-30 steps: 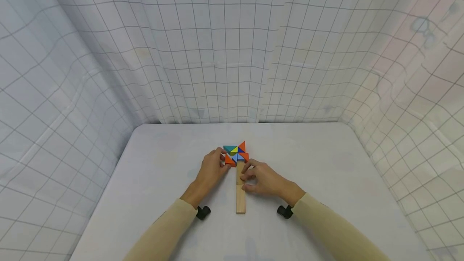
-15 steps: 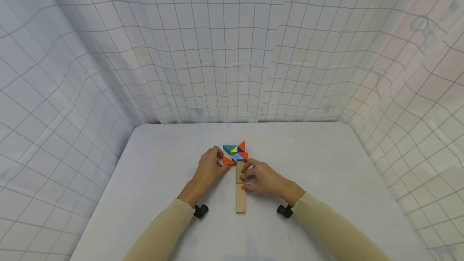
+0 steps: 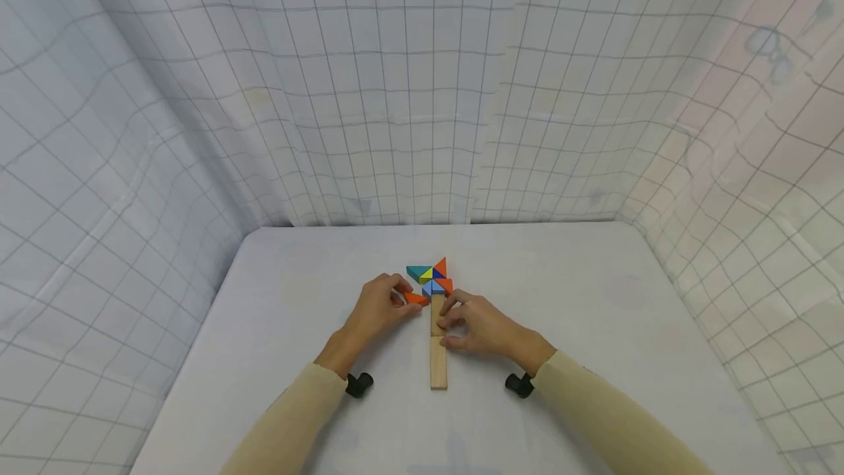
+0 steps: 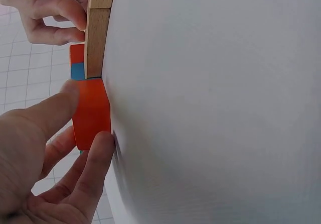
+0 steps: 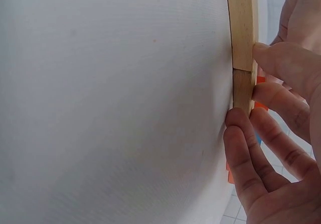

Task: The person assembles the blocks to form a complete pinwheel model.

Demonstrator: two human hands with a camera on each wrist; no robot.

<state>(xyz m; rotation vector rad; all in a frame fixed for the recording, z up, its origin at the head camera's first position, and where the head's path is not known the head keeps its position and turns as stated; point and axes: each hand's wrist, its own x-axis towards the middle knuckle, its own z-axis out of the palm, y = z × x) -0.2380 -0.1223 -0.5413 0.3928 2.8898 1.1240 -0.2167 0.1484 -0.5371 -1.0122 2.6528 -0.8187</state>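
In the head view my left hand [image 3: 378, 308] pinches an orange triangular block [image 3: 415, 299] between thumb and fingers. The left wrist view shows that block's orange face [image 4: 94, 112] beside the end of a wooden block [image 4: 96, 45]. My right hand [image 3: 484, 327] has its loosely bent fingers resting against two plain wooden blocks, an upper one [image 3: 436, 310] and a lower one [image 3: 438, 369], laid end to end. Just beyond them lie triangular blocks: teal [image 3: 417, 270], yellow [image 3: 426, 276], light blue [image 3: 438, 287] and orange [image 3: 445, 284].
Another orange triangle [image 3: 441, 266] points up at the far side of the group, by a dark blue one [image 3: 438, 275]. All lie on a white tabletop [image 3: 560, 277]. Gridded white curtains [image 3: 422, 94] enclose the table at the back and sides.
My left hand has drawn slightly toward me and to the left, and the orange triangle has turned in its grasp. The right hand and the wooden blocks have stayed put.
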